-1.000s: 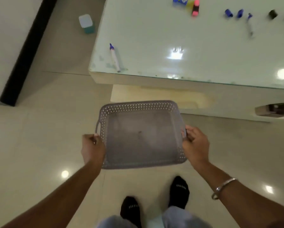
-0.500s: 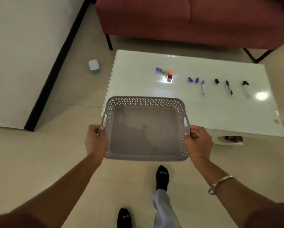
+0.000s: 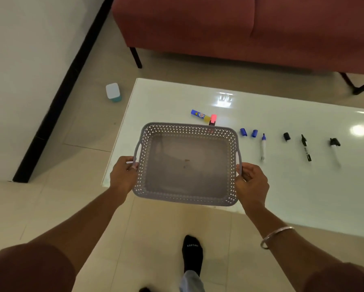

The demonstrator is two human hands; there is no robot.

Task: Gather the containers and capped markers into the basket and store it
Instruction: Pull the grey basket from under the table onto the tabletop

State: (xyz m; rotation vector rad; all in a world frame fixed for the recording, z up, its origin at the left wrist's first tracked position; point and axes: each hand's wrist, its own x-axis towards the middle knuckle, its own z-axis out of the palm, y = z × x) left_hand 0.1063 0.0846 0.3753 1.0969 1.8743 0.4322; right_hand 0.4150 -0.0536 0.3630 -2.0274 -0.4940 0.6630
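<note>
I hold an empty grey perforated basket (image 3: 187,131) level over the near left part of the white table (image 3: 282,186). My left hand (image 3: 124,173) grips its left handle and my right hand (image 3: 251,182) grips its right handle. Beyond the basket lie a blue and yellow tube (image 3: 200,115) and a pink-capped item (image 3: 213,119). To the right are two loose blue caps (image 3: 248,132), an uncapped blue marker (image 3: 263,147), a black cap (image 3: 286,136), an uncapped black marker (image 3: 306,148) and another black-tipped marker (image 3: 335,149).
A small white and teal container (image 3: 113,92) stands on the tiled floor left of the table. A red sofa (image 3: 240,28) fills the far side. A white wall with black skirting (image 3: 56,98) runs along the left. My socked foot (image 3: 192,252) is near the table's front edge.
The view has lifted from the floor to the table and sofa. The basket, held in both hands throughout, has come up and forward over the table's near left corner.
</note>
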